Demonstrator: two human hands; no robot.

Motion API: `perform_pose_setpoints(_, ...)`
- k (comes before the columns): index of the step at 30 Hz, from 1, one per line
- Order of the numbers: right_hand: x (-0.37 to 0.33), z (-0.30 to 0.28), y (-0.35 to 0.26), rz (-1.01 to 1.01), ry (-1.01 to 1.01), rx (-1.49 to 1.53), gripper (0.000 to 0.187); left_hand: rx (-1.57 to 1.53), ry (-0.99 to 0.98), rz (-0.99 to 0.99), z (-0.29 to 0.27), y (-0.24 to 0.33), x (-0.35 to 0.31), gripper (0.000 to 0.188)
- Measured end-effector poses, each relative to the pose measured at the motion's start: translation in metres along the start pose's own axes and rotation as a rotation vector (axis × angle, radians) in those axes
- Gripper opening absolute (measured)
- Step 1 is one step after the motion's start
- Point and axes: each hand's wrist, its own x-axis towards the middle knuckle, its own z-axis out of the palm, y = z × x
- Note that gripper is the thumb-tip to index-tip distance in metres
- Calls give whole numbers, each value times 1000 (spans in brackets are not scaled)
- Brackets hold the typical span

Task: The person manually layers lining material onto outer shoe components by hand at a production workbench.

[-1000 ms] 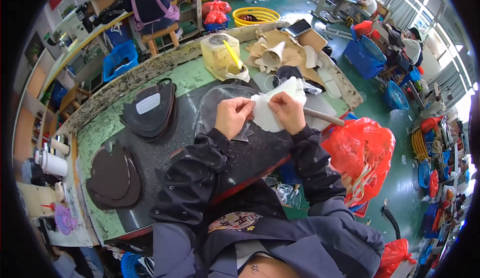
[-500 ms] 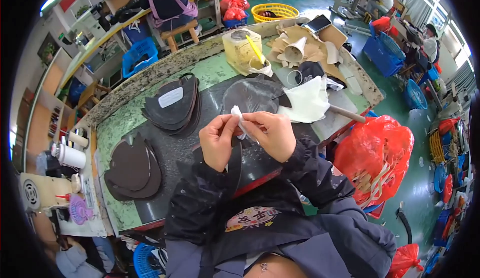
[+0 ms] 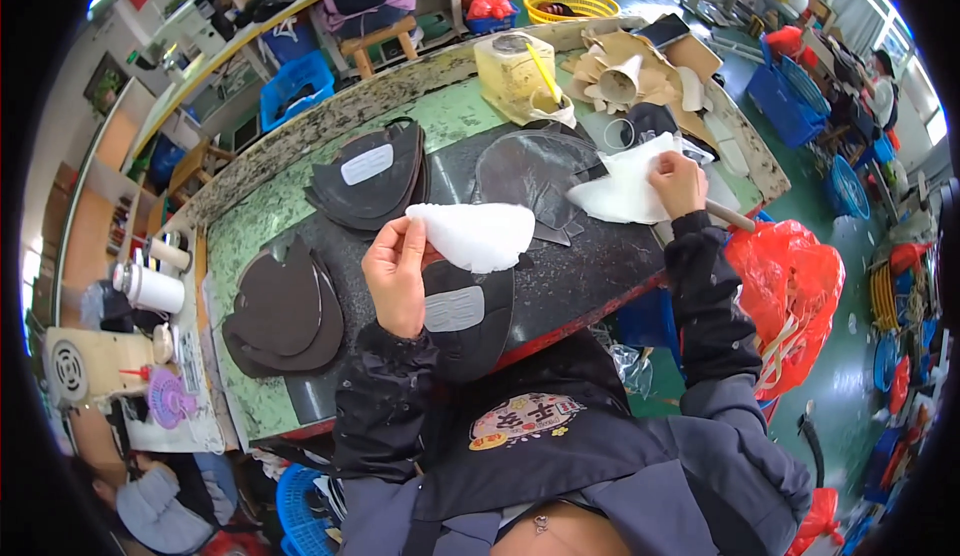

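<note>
My left hand (image 3: 397,284) pinches the corner of a thin white curved piece (image 3: 478,236), soft like lining fabric, holding it up above the table. Below it, near the table's front edge, lies a dark curved piece (image 3: 455,341) with a light grey patch. My right hand (image 3: 680,184) has its fingers closed on a pile of white pieces (image 3: 622,188) at the right of the table. Between the hands lies a dark piece under a shiny, clear-looking sheet (image 3: 530,171). Two stacks of dark curved pieces, one with a grey label (image 3: 366,165) and one plain brown (image 3: 285,306), lie left.
A cloudy yellowish container (image 3: 508,71) with a yellow-handled tool stands at the table's back. Beside it lie brown paper scraps and a cone (image 3: 620,81). A red plastic bag (image 3: 800,291) hangs off the right side. Other people sit working farther off.
My hands, together before on a small bunched white piece, have moved apart. The left holds the piece spread out, while the right has gone right to the white pile.
</note>
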Motion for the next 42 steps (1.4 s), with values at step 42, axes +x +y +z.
perform_pose_setpoints(42,-103,48,-143,-316,-267,481,39,1302,-549,378,-59,-31,-129,66)
